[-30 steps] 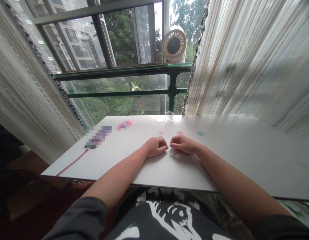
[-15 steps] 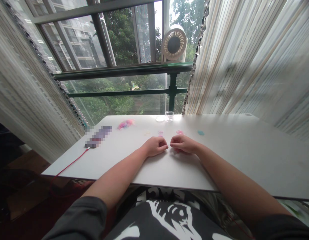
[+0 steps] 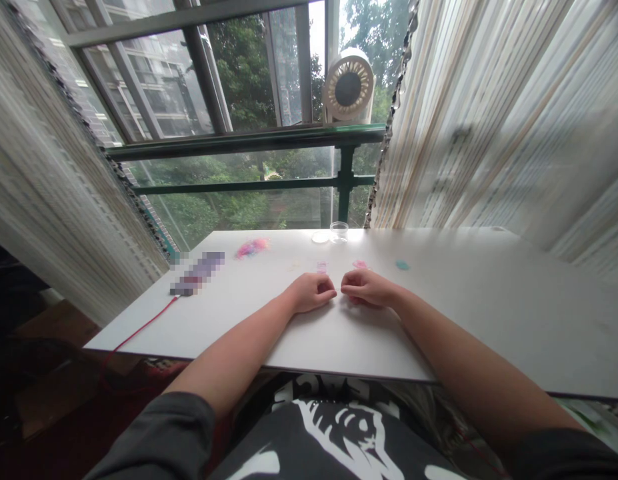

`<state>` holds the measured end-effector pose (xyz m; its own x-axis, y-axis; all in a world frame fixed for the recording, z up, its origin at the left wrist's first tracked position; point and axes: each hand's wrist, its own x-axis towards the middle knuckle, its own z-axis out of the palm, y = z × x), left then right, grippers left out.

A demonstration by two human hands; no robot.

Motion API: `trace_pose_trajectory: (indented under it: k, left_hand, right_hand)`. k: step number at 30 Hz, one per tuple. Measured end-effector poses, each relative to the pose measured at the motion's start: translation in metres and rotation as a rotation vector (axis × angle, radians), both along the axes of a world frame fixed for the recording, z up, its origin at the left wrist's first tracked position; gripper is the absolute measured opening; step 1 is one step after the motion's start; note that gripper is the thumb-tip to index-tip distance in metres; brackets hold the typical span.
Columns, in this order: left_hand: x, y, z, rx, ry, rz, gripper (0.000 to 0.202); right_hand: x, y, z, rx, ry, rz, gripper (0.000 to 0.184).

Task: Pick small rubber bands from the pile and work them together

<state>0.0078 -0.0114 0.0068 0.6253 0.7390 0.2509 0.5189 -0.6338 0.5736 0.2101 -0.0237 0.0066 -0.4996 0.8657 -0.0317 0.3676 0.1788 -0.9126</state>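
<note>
My left hand (image 3: 313, 293) rests on the white table (image 3: 229, 313) with its fingers curled and thumb pressed in. Facing it across a small gap, my right hand (image 3: 369, 289) is closed in the same way. Whatever either hand holds, if anything, is hidden or too small to name. Just beyond my left hand lies a small purple pile (image 3: 321, 267). A pink pile (image 3: 359, 265) is right behind my right hand, and a teal pile (image 3: 402, 265) sits farther right. A faint yellowish patch (image 3: 293, 266) lies left of the purple one.
A clear round container (image 3: 339, 232) stands at the table's back edge beside a flat round lid (image 3: 320, 237). Back left is a mixed pink-and-purple heap (image 3: 253, 248). A blurred-out device (image 3: 197, 273) with a red cable (image 3: 143, 325) lies at the left. A fan (image 3: 347, 87) is by the window.
</note>
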Motion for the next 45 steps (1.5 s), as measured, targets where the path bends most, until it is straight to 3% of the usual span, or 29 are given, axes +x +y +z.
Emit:
trace_pose_trajectory:
  k: [45]
  left_hand:
    - [-0.0021,0.0029,-0.0017,-0.018,-0.012,-0.018,0.019]
  right_hand:
    - [0.0002,-0.0003,0.0000,0.005,0.001,-0.004,0.023]
